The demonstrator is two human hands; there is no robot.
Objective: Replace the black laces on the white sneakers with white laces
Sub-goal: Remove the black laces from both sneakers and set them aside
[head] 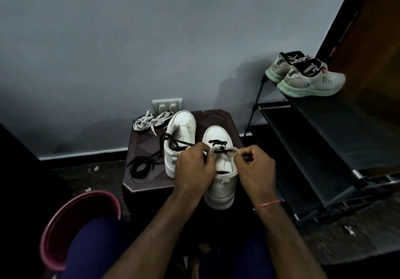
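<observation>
Two white shoes sit on a small dark table (pixel 207 117) by the wall. The near sneaker (pixel 219 183) points away from the person, with its heel at the front edge of the table. A black lace (pixel 217 142) is still in the holes near its toe. Both hands are at the lace holes of this shoe. The left hand (pixel 192 170) has its fingers curled and pinches the black lace on the left side of the shoe. The right hand (pixel 255 170) also has its fingers curled and pinches a bit of the same lace on the right side. The two hands are close, with the tongue of the shoe between them. The far sneaker (pixel 180 133) stands just beside the near one, to its left and a little further back. A loose black lace (pixel 140 167) lies in a heap on the table on the left, and one part of it goes up over the open top of the far sneaker. The white laces (pixel 149 120) lie in a bundle at the back left corner of the table, apart from the hands. A wall plug plate (pixel 166 105) is behind them. A pair of grey shoes (pixel 307 77) with green soles sits on top of a black shoe rack (pixel 337 131) on the right. A dark pink bucket (pixel 65 218) is on the floor at the bottom left.
</observation>
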